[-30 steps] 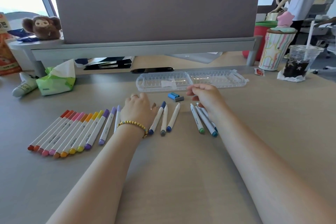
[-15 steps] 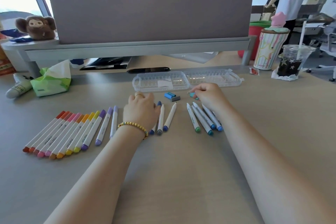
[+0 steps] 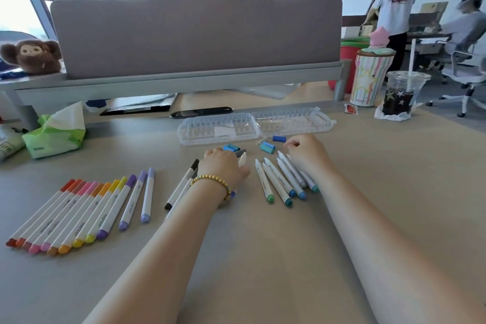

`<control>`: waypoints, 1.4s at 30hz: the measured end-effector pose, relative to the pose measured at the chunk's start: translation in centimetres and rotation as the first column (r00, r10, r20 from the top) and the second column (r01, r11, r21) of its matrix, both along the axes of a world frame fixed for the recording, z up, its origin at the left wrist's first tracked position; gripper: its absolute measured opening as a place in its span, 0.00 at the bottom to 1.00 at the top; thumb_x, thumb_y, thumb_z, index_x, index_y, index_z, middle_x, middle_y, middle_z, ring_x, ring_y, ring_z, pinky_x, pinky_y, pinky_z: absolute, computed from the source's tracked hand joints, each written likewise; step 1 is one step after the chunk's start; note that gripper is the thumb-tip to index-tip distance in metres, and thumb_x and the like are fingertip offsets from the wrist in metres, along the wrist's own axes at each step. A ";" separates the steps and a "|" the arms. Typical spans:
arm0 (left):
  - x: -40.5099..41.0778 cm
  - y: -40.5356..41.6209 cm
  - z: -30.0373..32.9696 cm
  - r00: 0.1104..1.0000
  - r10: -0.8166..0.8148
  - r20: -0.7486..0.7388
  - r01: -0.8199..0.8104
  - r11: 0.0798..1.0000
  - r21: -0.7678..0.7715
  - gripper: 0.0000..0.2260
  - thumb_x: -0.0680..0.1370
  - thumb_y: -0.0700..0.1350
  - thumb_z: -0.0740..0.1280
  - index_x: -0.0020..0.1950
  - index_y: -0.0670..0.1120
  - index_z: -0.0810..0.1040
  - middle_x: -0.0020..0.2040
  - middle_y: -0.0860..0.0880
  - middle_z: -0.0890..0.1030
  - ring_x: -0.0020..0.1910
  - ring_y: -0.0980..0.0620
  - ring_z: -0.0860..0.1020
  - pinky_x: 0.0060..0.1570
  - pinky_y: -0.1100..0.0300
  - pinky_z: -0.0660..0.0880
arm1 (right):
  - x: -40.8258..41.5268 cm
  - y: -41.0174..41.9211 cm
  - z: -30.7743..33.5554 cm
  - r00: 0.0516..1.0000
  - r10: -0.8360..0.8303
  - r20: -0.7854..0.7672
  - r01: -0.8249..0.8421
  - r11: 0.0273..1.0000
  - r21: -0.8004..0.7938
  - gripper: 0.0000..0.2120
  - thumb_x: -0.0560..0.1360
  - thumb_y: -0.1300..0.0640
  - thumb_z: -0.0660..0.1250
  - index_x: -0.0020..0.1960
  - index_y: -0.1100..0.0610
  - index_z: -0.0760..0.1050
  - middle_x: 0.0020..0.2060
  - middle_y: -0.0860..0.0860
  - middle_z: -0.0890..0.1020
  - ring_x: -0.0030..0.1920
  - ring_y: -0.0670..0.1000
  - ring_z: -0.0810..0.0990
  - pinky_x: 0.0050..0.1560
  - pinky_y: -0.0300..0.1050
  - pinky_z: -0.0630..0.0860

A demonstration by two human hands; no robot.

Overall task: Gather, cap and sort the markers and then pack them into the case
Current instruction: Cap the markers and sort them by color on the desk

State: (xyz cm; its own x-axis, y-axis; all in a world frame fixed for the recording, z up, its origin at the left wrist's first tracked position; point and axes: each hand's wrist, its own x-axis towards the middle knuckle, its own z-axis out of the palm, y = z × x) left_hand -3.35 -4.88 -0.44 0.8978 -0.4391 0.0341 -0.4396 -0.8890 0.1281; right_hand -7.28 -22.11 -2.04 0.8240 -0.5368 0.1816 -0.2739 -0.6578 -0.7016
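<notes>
The clear plastic case lies open at the back of the desk. A capped row of red-to-purple markers fans out at the left. My left hand rests palm down over some uncapped markers, fingers closed around one whose white tip pokes out. A black marker lies just left of that hand. My right hand sits curled on the far side of several uncapped green and blue markers. Loose blue caps lie between the hands and the case.
A tissue pack sits at the left, a black phone behind the case. An iced drink and striped cup stand at the back right. A desk divider closes the back. People stand beyond it.
My left hand has shifted right onto the blue and grey markers, uncovering black ones on its left. The teal cap near my right fingertips now lies on the desk beside them.
</notes>
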 end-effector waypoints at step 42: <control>-4.6 3.0 0.6 0.803 -0.314 -0.507 -0.337 0.462 -0.820 0.09 0.78 0.44 0.66 0.57 0.43 0.77 0.42 0.50 0.83 0.34 0.56 0.83 0.37 0.63 0.81 | -2.3 4.0 1.8 0.950 0.065 0.305 -0.256 0.721 0.644 0.05 0.76 0.56 0.66 0.44 0.48 0.79 0.46 0.45 0.83 0.40 0.43 0.75 0.42 0.41 0.64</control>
State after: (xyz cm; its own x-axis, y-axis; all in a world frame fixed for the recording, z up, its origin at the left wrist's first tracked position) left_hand -7.91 -1.90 0.17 0.8856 -0.4565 -0.0856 0.0093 -0.1667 0.9860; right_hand -9.55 -18.10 -0.22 0.8880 -0.4586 0.0333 0.0333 -0.0081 -0.9994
